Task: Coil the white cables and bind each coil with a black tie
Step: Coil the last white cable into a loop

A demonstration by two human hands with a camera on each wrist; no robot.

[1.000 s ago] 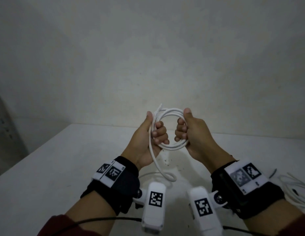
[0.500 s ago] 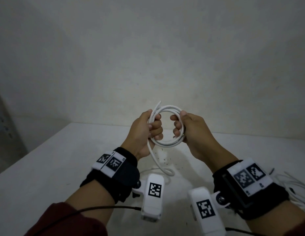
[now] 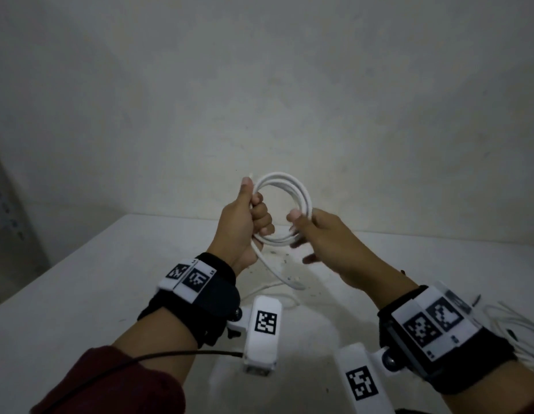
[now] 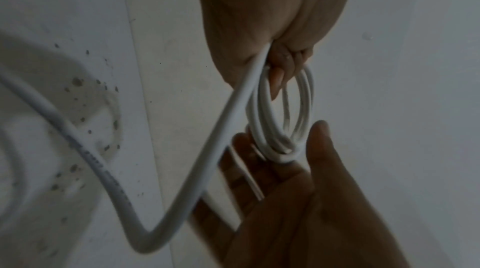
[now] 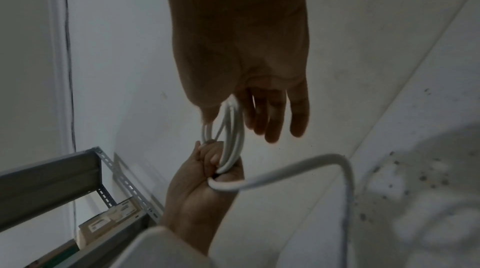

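head: l hand (image 3: 241, 225) grips cable coil (image 3: 285, 186), print unreadable.

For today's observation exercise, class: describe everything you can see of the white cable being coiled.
The cable is white, round and smooth, plastic-looking. Several turns form an upright ring held above the table. The left hand grips the ring's left side in a fist, thumb up. The right hand touches the ring's right side, thumb over it, fingers spread loosely. An uncoiled tail hangs from the left grip, bends sharply and trails onto the table. No tie is seen on it.
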